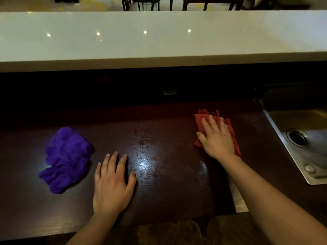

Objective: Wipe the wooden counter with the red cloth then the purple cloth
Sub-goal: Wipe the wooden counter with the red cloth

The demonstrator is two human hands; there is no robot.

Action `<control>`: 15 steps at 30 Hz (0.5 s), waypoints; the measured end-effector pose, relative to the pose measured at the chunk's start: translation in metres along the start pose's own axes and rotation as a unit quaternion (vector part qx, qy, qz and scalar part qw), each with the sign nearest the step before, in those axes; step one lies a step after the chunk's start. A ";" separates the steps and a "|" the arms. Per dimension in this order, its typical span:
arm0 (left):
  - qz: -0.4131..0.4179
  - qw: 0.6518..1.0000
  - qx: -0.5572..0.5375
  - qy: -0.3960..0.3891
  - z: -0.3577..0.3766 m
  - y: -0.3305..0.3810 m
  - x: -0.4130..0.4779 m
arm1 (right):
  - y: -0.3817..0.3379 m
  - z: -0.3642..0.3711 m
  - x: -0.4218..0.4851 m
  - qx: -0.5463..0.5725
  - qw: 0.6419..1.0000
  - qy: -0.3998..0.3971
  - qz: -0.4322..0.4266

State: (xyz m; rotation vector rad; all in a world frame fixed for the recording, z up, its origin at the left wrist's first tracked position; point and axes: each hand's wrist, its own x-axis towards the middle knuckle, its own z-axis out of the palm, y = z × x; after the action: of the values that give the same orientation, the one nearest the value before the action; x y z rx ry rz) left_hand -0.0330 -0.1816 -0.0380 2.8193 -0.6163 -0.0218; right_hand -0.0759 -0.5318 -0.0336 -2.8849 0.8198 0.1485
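Dark wooden counter (168,183) showed a glossy, streaked patch at centre. Purple cloth (65,160) lay crumpled at left. Red cloth (201,121) lay at right under right hand (216,138). Left hand (111,184) rested flat, palm down, just beside purple cloth.

1. Two bare hands: one left hand (113,184) lying flat with fingers spread, and one right hand (216,138) lying flat with fingers spread.
2. Two cloths: one crumpled purple fleecy cloth (66,159) and one flattened red cloth (200,121).
3. One dark brown wooden counter (168,188) with a glossy top.
4. One long white raised countertop (159,41) behind it.
5. Four small bright light reflections on that white countertop.
6. One stainless steel sink basin (290,121) at the right edge.
7. One round dark drain opening (297,137) in that basin.
8. One small pale rectangular plate (169,93) on the dark back wall.
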 end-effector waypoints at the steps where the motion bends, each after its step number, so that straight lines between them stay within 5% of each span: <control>1: -0.001 1.000 -0.002 -0.001 0.000 0.000 0.000 | -0.008 0.001 -0.006 0.002 0.999 -0.005 -0.039; 5: -0.002 1.000 -0.007 0.000 -0.002 0.000 0.000 | -0.032 0.024 -0.097 -0.012 0.975 -0.002 -0.222; 8: -0.006 1.000 -0.012 0.003 -0.003 0.002 0.001 | -0.025 0.026 -0.116 -0.026 0.967 -0.011 -0.254; 15: -0.007 1.000 -0.010 -0.001 -0.003 0.002 0.000 | -0.068 0.004 -0.021 0.016 0.999 0.003 -0.052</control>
State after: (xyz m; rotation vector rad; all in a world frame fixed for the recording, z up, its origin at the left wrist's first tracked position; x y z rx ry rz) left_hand -0.0342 -0.1827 -0.0341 2.8055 -0.5924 -0.0324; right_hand -0.0583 -0.4631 -0.0277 -2.8899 0.6650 0.1156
